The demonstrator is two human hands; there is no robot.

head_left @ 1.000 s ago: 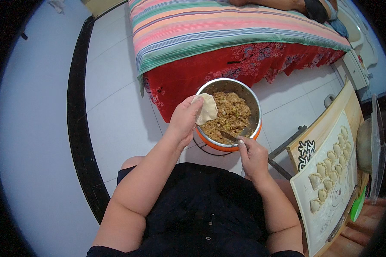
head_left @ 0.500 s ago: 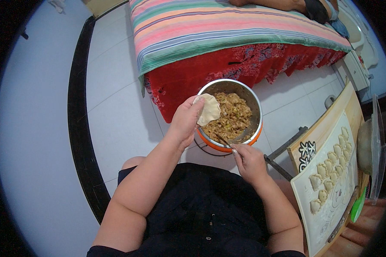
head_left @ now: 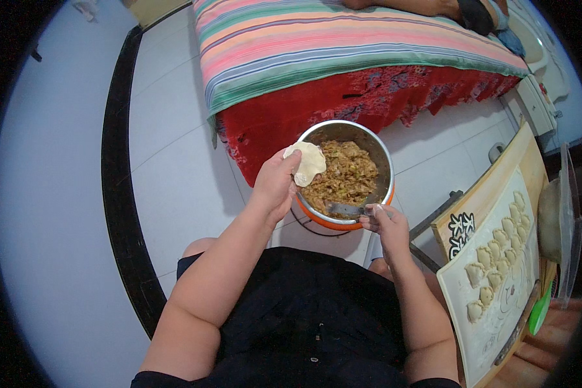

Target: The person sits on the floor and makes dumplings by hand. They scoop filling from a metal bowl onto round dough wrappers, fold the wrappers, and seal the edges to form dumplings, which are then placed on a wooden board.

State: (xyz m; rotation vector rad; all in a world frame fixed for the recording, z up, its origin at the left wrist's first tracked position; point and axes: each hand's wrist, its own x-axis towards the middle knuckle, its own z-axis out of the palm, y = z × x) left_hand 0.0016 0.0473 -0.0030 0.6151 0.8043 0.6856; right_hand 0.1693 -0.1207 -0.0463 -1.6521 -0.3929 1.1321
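Note:
Between the thumb and fingers of my left hand (head_left: pixel 277 181) is a round, pale dumpling wrapper (head_left: pixel 310 165), held over the left rim of a steel bowl (head_left: pixel 386 152). No filling shows on the wrapper. Brown minced filling (head_left: pixel 349 169) with green bits lies in the bowl. My right hand (head_left: pixel 390 227) pinches a flat metal spreader (head_left: pixel 346 209) at the bowl's near edge. Its blade lies flat over the near side of the filling, and the handle end is hidden by my fingers.
Several folded dumplings (head_left: pixel 495 255) sit in rows on a white floured mat (head_left: pixel 462 304) over a wooden board (head_left: pixel 530 149) at right. A green-handled tool (head_left: pixel 540 312) lies by the board's edge. Beyond the bowl stands a bed with a striped cover (head_left: pixel 291 52), where a person's leg (head_left: pixel 407 6) rests.
The spreader has turned so that its flat blade now shows, and my right hand has shifted slightly right. The wrapper has tilted more face-up and moved a little left.

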